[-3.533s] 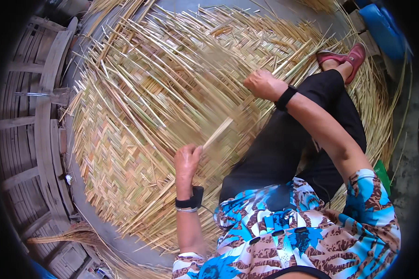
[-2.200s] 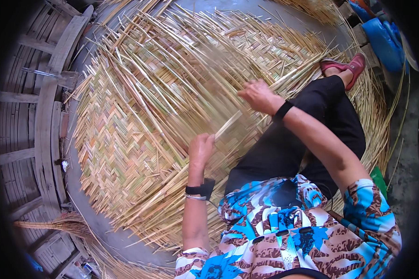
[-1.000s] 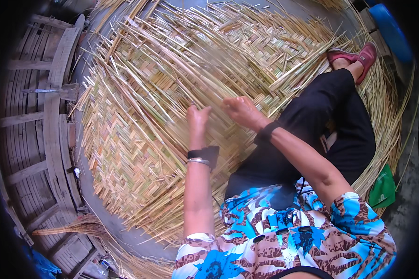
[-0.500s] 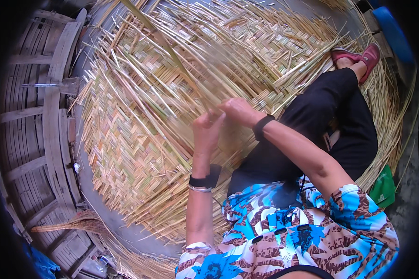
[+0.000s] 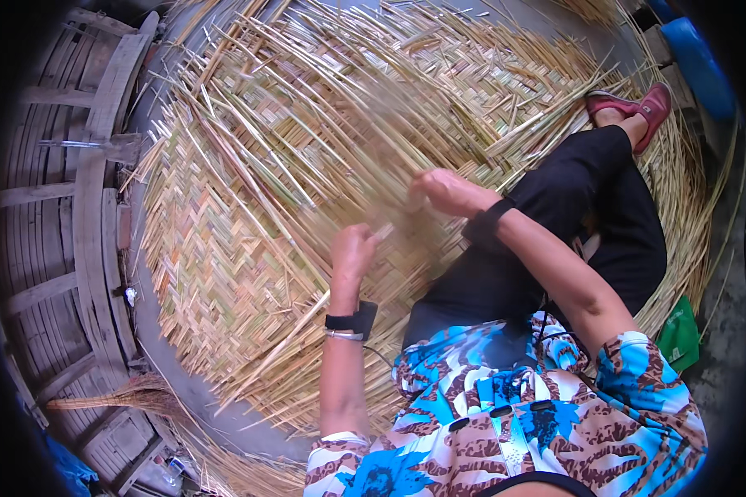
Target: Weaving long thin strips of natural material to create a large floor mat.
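Observation:
A large woven straw mat (image 5: 215, 273) lies under and ahead of my hands, herringbone in its finished parts. Many loose straw strips (image 5: 307, 108) lie across it and stick out past its edge. My left hand (image 5: 352, 251) is closed above the mat, a short pale end of a straw strip (image 5: 382, 232) showing at its fingertips. Higher and to the right, my right hand (image 5: 451, 193) is closed too, near my knee. Motion smears the straw around its fingers, so what it grips is hidden. A gap separates the two hands.
Weathered wooden slats and a frame (image 5: 95, 207) stand along the left. A straw broom (image 5: 133, 396) lies at lower left. My crossed legs (image 5: 547, 199) rest on the mat's right side. A blue plastic object (image 5: 698, 66) and a green bag (image 5: 680, 335) sit at the right.
My hands have moved apart, the left down and leftward, the right to the right. The long strip that rose from them toward the top left is no longer seen there.

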